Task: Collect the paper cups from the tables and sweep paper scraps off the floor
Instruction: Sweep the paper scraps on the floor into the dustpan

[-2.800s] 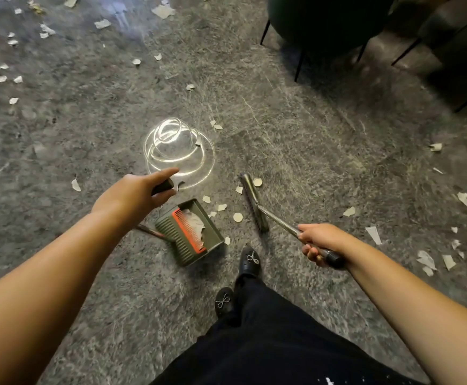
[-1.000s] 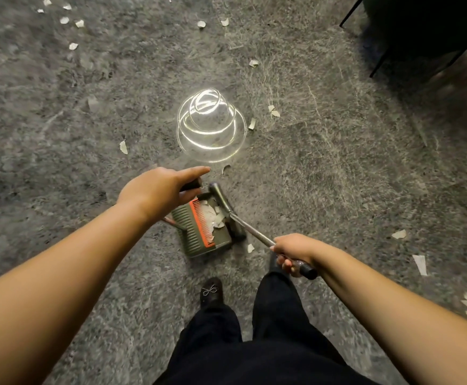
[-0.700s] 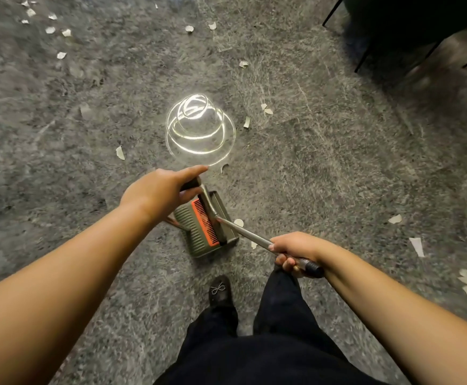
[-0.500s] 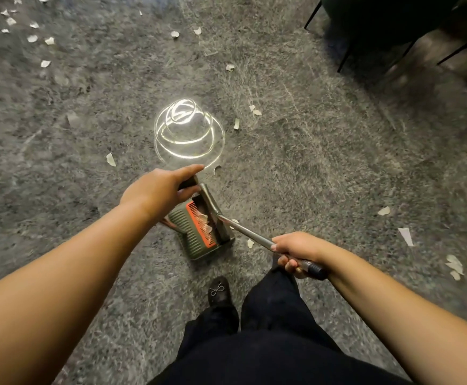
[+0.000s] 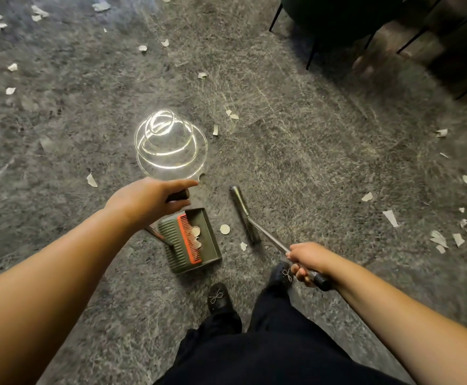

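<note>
dustpans [image 5: 196, 243]: one
brooms [image 5: 245, 215]: one
hands: two, left [image 5: 146, 198], right [image 5: 308, 259]
shoes: two [image 5: 217, 298]
paper scraps [image 5: 224, 229] on floor: over thirty

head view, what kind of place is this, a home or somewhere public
Probably a cafe or lounge, though that is a guess: a polished grey stone floor strewn with paper scraps, a dark chair on thin black legs, and a ring-shaped ceiling light reflected.

Left hand [image 5: 146, 200] covers most of dustpan handle [image 5: 177, 195]; only dark tip shows. Chair [image 5: 335, 15] cut off by top edge, only legs and dark underside visible. Far scraps [image 5: 0, 22] blurred, shapes unclear. Lower legs hide floor below.
</note>
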A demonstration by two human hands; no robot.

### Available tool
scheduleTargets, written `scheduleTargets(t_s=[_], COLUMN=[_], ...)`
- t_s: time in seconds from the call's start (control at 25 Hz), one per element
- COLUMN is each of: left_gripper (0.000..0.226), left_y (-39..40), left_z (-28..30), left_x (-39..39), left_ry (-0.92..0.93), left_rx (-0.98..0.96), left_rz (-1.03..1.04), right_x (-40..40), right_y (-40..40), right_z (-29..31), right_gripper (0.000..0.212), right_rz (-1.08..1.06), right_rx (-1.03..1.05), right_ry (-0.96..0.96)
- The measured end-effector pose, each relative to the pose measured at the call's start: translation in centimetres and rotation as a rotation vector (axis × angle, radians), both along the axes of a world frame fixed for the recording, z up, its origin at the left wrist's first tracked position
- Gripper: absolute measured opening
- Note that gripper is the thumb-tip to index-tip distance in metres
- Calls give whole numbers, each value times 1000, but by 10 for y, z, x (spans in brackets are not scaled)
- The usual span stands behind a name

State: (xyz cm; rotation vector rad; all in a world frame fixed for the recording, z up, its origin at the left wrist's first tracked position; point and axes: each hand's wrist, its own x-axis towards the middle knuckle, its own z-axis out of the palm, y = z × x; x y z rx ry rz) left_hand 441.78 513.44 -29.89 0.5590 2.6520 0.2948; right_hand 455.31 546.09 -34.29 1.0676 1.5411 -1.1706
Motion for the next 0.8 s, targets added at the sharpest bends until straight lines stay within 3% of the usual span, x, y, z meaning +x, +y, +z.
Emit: scheduleTargets(t_s=[0.16,0.44,0.64,0.8], left_gripper=[50,51,51,52], left_y=[3,4,5,1], left_z=[-2,-3,-3,-4], left_x=[-2,-2,2,4], left_ry=[29,11,27,35], left_rx=[-7,-47,-41,-60], left_rz=[-4,-5,-3,-10], right_x=[20,18,9,0], right_y=[-8,-48,-42,-33], right_z=[-11,-29,-11,15], right_gripper=[19,33,48,45], right_rz=[-42,-123,-128,-74], right_rx=[48,-148,-286,-342], right_ry=[-39,-38,-25,0])
